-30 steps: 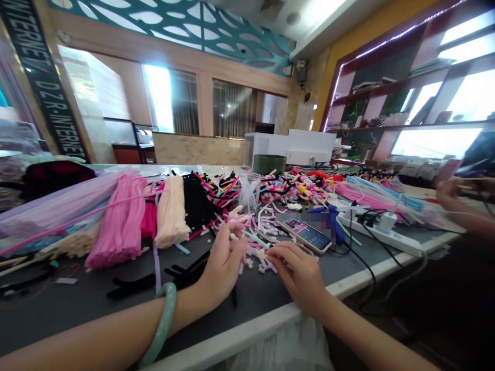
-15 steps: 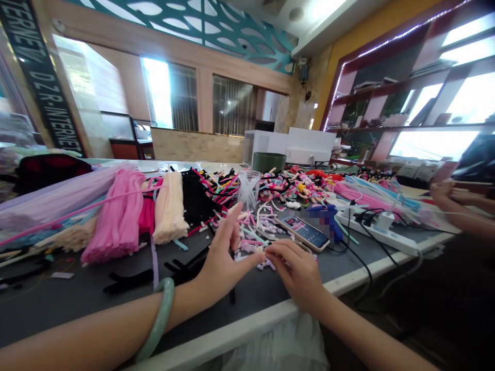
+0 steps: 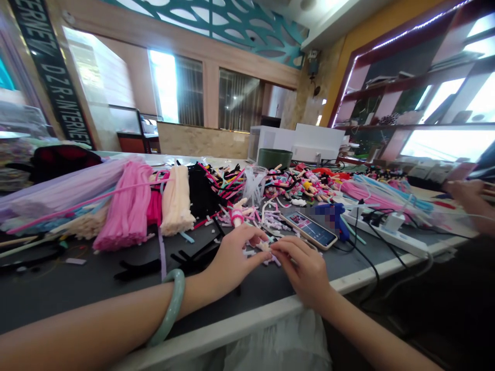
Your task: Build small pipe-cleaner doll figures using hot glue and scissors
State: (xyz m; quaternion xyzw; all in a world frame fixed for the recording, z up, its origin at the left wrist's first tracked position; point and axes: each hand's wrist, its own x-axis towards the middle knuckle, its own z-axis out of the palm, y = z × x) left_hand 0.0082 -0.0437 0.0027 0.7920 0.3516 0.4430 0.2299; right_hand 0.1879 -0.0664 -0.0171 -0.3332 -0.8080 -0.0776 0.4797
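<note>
Over pipe-cleaner scraps (image 3: 253, 255), left fingers (image 3: 247, 247) loose; right fingers (image 3: 286, 248) pinch pale piece (image 3: 265, 246)

My left hand (image 3: 232, 260) and right hand (image 3: 301, 270) nearly meet, with a small pale pipe-cleaner piece (image 3: 265, 247) against the fingertips of both; I can't tell whether it's gripped. Short cut chenille pieces (image 3: 257, 219) in pink, white and teal lie loose and tangled at 12 o'clock. A cream-and-pink twisted bundle (image 3: 237, 216) sits among them at 11 o'clock.
</note>
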